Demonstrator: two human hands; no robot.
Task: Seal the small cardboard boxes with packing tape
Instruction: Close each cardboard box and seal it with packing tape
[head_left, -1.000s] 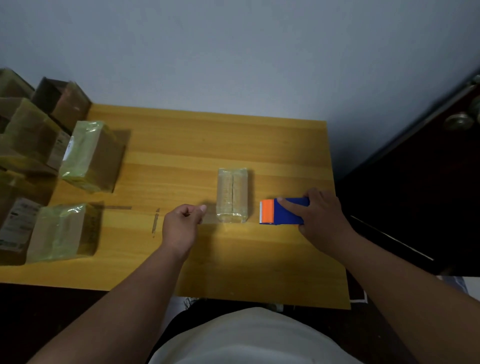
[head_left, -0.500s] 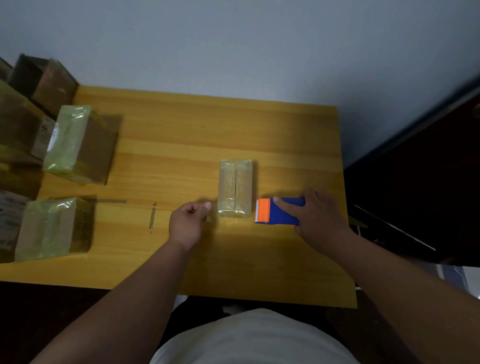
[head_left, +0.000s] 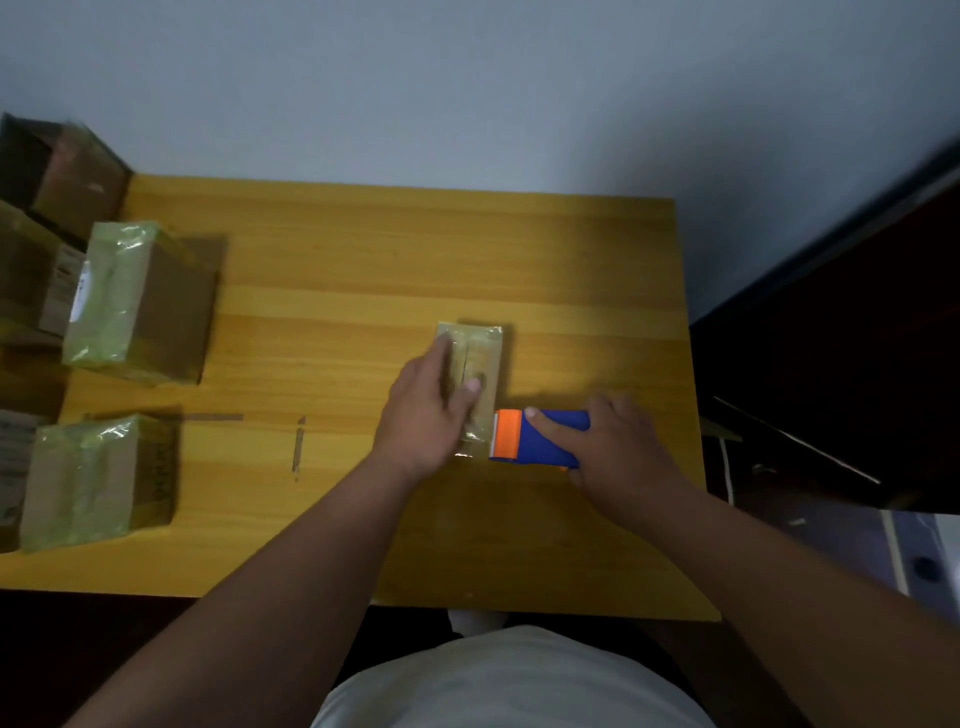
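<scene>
Yellow wood makes up the table (head_left: 363, 519) that fills the middle of the frame, with a grey wall behind it and a dark door at the right edge.

Nearest to you, your right hand (head_left: 618, 452) is curled around the blue and orange tape holder (head_left: 537, 436), a little right of the middle. One finger lies along its top. It sits low on the table, touching the near right corner of the small box (head_left: 480, 364). If you pull it away too fast, the tape may tear crooked or wrinkle. It could also stick to the table and not the box.

Just left of it, your left hand (head_left: 426, 415) lies over the small box in the middle of the frame. The fingers are stretched along the left edge and the thumb presses on the top. The box is already shiny with tape. It looks light, so it may slide or lift when the tape tugs it. Press down well, I think.

At the lower left sits a taped box (head_left: 98, 478), and another taped box (head_left: 135, 301) sits above it. Both are well apart from your hands. Between them and you lie two thin dark strips (head_left: 298, 447) on the wood; I cannot tell what they are.

Farthest back, in the upper left, are brown boxes (head_left: 57, 171) at the table's edge. They are blurry.
</scene>
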